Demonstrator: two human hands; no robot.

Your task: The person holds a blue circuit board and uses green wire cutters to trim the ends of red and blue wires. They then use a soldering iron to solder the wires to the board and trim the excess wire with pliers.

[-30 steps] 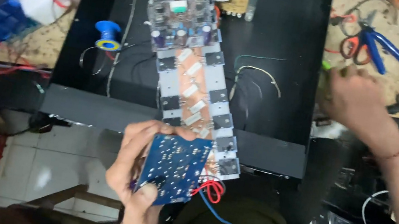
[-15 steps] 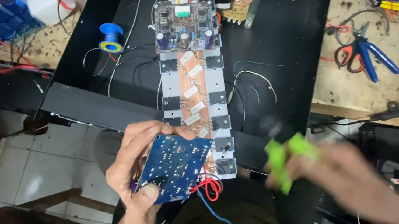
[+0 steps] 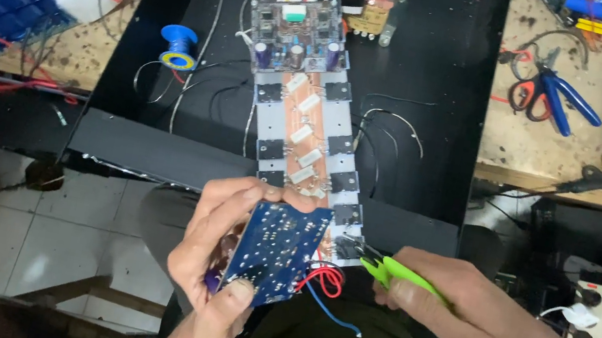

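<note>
The small circuit board (image 3: 276,254) looks glossy blue. The cutters (image 3: 390,272) have smooth green plastic handles. The far workbench (image 3: 520,142) is rough, stained wood.

The person's left hand (image 3: 218,262) sits low in the middle of the view, palm turned toward the body, wrist rising from the bottom edge. Its fingers (image 3: 225,201) curl over the far edge of a small blue rectangular circuit board (image 3: 274,251), while the thumb presses the near corner, so the board is clamped and tilted. The right hand (image 3: 459,304) comes in from the lower right, forearm stretched along that side, a thin cord bracelet on the wrist. Its fingers close around the handles of bright green cutters (image 3: 390,271), whose tip points left toward the board's right edge.
</note>
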